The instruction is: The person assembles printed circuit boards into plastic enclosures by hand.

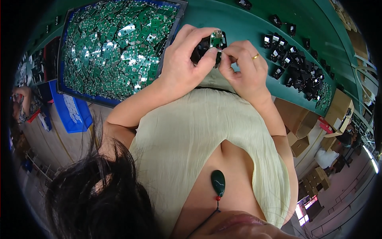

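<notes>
My left hand (185,55) is closed around a small green circuit board (216,39) and a black plastic housing (202,47), its thumb pressed on the board and its forefinger along the top end. The board stands upright in front of my chest, with dark housing edges showing behind it. My right hand (246,65), with a gold ring on one finger, is closed in a pinch against the board's lower right edge. Whatever lies between its thumb and forefinger is too small and too covered to make out.
To the left, a blue-lined tray (59,75) is heaped with green circuit boards (115,47). Black housings (296,63) lie piled on the green table (238,24) at the right, near more small boards (324,95). A blue bin (71,109) and cardboard boxes (294,117) stand below table level.
</notes>
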`<state>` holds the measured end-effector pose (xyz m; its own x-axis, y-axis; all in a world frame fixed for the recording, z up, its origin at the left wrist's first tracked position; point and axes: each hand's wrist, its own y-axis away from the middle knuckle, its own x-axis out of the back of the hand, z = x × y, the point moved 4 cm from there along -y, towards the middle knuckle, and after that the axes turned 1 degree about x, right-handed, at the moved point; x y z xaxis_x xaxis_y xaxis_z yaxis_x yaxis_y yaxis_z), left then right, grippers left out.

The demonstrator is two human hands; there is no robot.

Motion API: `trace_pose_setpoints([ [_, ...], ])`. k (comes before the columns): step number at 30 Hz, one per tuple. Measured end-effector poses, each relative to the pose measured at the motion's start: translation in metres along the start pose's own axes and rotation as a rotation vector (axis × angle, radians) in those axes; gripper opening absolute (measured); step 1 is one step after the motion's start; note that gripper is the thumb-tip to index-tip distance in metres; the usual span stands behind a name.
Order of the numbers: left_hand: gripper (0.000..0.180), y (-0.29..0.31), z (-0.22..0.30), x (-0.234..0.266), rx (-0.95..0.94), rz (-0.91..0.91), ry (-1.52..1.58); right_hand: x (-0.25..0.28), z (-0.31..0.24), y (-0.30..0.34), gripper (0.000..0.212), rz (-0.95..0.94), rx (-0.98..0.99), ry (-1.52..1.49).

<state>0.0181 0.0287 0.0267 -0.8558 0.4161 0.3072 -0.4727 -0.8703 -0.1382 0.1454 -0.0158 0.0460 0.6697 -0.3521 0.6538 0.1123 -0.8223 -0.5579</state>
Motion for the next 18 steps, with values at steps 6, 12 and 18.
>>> trace_pose_setpoints([
  [6,0.031,-0.001,0.0025,0.0022,-0.028,0.025,-0.034,0.0002,0.0052,-0.0003,0.019,-0.004,-0.057,-0.131],
  [12,0.03,-0.0011,0.0015,0.0014,-0.003,0.018,-0.017,0.0035,0.0069,-0.0011,0.016,-0.035,-0.103,-0.203],
  [18,0.027,-0.0025,0.0018,0.0016,-0.038,0.065,-0.043,-0.0016,0.0051,0.0035,0.02,0.023,-0.058,-0.099],
])
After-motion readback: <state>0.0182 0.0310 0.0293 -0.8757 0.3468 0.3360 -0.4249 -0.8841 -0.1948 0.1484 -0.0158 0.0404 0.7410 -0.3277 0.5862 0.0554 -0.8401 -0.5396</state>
